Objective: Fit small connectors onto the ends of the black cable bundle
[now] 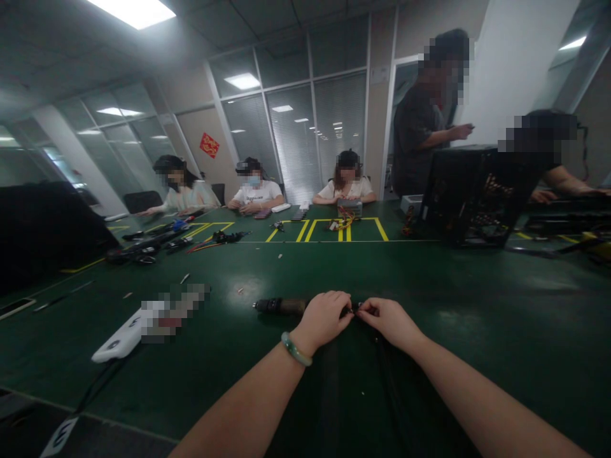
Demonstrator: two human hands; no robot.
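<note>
A dark cylindrical tool [281, 306] with a metal tip at its left end lies sideways on the green table [229, 369]. My left hand [327, 318] rests over the tool's right part, its thumb and fingertips pinched together at the end. Just to the right, my right hand [389, 321] has its fingers closed near a small dark piece, close to the left fingertips. What either pinch holds is too small to make out. A dark cable [389, 375] runs from beneath my right hand toward the near edge. A green bangle [296, 350] circles my left wrist.
A white power strip [121, 337] lies at left, with a phone [16, 308] beyond it. Dark cables and tools [153, 245] lie farther back. An open black computer case [482, 197] stands at back right. Several people sit or stand across the table.
</note>
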